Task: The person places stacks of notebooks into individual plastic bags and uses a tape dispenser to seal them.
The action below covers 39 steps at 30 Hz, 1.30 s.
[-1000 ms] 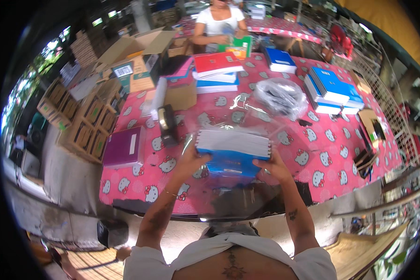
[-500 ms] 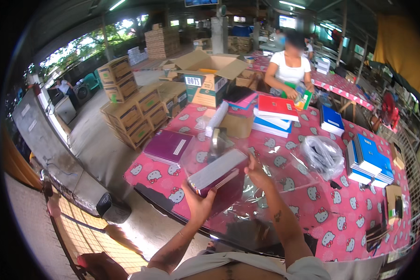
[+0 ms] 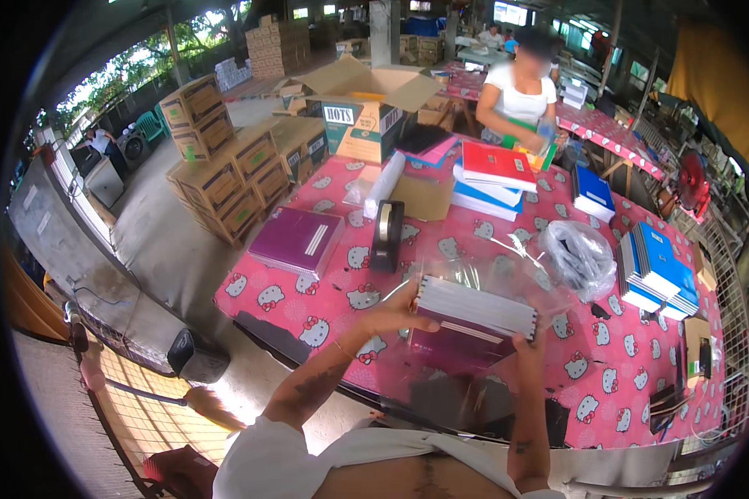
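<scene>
One purple notebook stack (image 3: 466, 339), held betw. L hand (image 3: 401, 313) & R hand (image 3: 529, 343), long axis hand-to-hand, page edges up, cover twd wearer!

Holds a purple notebook stack (image 3: 464, 334) between left hand (image 3: 398, 311) and right hand (image 3: 528, 341), over a pink patterned table (image 3: 616, 416).

At lower centre, the purple notebooks (image 3: 464, 343) show smooth covers and matt white paper edges, beside glossy, see-through plastic film (image 3: 556, 293). The tape dispenser (image 3: 387, 241) near the centre looks like smooth black plastic; the open carton (image 3: 359, 140), upper centre, is matt cardboard, and the lower-left broom (image 3: 212, 409) has rough, straw-like bristles.
</scene>
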{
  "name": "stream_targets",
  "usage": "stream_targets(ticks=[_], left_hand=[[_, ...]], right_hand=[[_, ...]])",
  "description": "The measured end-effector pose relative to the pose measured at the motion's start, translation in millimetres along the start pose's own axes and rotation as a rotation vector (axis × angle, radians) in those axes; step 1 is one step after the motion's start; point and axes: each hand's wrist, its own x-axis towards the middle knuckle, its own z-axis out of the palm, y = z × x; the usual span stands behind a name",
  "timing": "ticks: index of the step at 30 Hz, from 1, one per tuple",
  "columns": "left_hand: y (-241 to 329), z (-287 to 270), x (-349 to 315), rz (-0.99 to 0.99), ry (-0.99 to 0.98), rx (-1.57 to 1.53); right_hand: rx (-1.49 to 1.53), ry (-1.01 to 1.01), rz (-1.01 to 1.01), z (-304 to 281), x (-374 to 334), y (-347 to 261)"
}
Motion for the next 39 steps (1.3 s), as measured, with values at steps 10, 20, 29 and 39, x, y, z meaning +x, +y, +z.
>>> stream_targets(ticks=[10, 20, 29, 39], left_hand=[[-123.7, -177.5, 69.6, -0.528, 0.681, 0.211], [-152.8, -165.7, 30.4, -0.377, 0.741, 0.501], [65.6, -94.9, 24.6, 0.173, 0.027, -0.013], [125.8, -71.5, 77.7, 0.460, -0.416, 0.335]], right_hand=[[-1.258, -0.383, -0.677, 101.7, 37.1, -154.5], [-1.216, -0.538, -0.703, 159.8, 50.5, -132.7], [-1.333, -0.500, -0.496, 178.1, 43.6, -137.3], [-1.406, -0.548, -0.517, 141.3, 45.9, -145.6]])
